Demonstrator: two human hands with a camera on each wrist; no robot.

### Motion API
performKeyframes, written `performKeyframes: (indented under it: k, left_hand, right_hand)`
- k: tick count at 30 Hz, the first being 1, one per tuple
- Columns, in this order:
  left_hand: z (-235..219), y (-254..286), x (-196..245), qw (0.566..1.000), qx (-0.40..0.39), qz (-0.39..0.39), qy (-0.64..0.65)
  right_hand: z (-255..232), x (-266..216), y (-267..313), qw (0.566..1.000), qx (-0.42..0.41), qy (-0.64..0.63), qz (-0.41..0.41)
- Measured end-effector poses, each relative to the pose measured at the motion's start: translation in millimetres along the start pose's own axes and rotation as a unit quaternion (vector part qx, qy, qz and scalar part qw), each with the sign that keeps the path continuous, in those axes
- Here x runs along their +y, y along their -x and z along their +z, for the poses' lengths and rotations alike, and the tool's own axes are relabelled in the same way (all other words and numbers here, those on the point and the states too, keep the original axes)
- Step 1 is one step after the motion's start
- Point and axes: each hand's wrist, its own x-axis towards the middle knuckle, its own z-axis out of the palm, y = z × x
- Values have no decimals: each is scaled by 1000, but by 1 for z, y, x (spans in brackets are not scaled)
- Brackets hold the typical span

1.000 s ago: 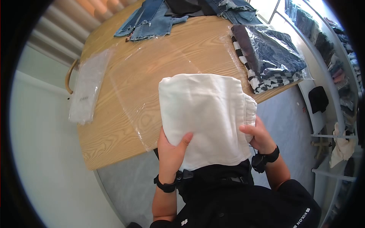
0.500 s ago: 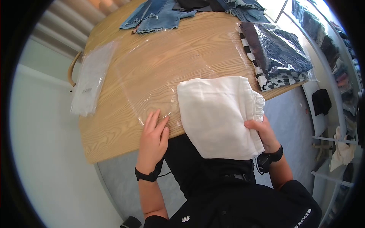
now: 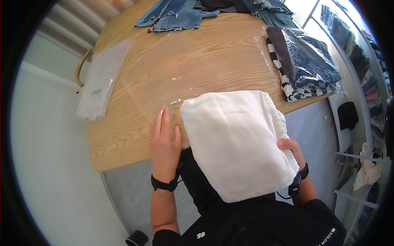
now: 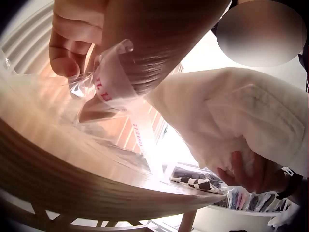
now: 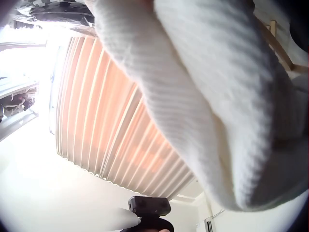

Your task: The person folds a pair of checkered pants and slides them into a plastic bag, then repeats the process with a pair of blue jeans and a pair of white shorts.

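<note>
A folded white garment (image 3: pixel 238 143) hangs at the table's front edge, gripped on its right side by the right hand (image 3: pixel 293 148), thumb on top. Its ribbed folds (image 5: pixel 188 101) fill much of the right wrist view. The left hand (image 3: pixel 163 143) lies left of the garment at the near end of a clear plastic bag (image 3: pixel 160 74), fingers extended forward and thumb apart. In the left wrist view, a film flap with red print (image 4: pixel 110 81) lies against the left hand's digits (image 4: pixel 140 43); how far they reach under it cannot be told.
Stacked clear bags (image 3: pixel 100 82) lie on the table's left. A bagged dark garment (image 3: pixel 308 57) sits on checkered cloth (image 3: pixel 301 92) at the right edge. Jeans (image 3: pixel 180 16) lie at the back. Shelves of clothes (image 3: pixel 371 98) stand at the right.
The left hand let go of the garment, moved left to the bag and then slightly forward. The garment, in the right hand, moved right and tilted, its lower edge swinging nearer the body.
</note>
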Motion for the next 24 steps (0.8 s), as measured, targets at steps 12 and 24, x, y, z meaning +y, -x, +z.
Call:
performKeyframes:
  k: [12, 24]
  left_hand:
    - [-6, 16, 30, 984, -53, 168, -18]
    - [13, 43, 38, 995, -19, 87, 37]
  right_hand:
    - [6, -3, -26, 994, 3, -102, -38]
    - [34, 36, -33, 982, 86, -11, -169]
